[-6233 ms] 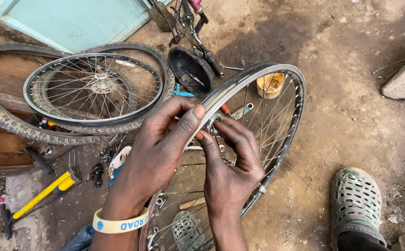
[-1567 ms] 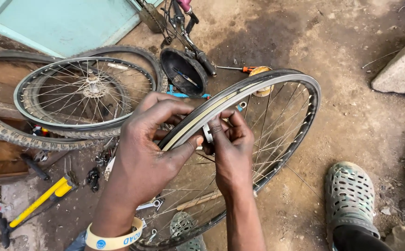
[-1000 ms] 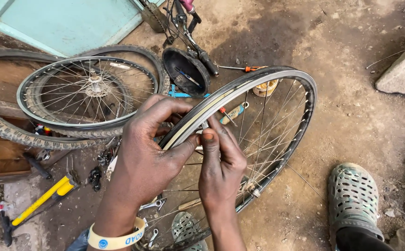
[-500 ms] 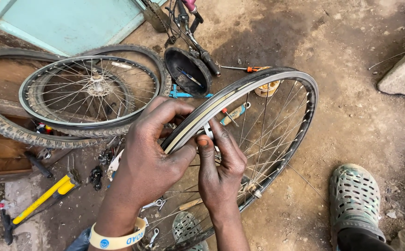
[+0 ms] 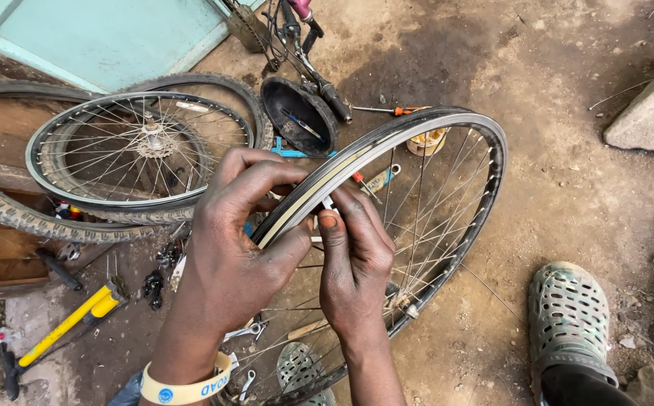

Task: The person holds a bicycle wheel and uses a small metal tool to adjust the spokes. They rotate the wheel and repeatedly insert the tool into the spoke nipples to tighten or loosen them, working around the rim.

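Two hands grip a bare wheel rim (image 5: 447, 143) standing on the dirt floor. Near its far edge sits a small round yellow tub (image 5: 426, 140). A yellow band (image 5: 184, 388) with blue lettering circles the left wrist. Left hand (image 5: 229, 248) curls around the rim; right hand (image 5: 353, 259) pinches a small metal piece against it.

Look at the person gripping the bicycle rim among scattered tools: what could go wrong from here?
1. Left hand and right hand pinch the rim beside thin spokes; fingers could get nipped or scratched.
2. Loose spanners and a screwdriver lie near the sandalled foot; stepping on them seems possible.
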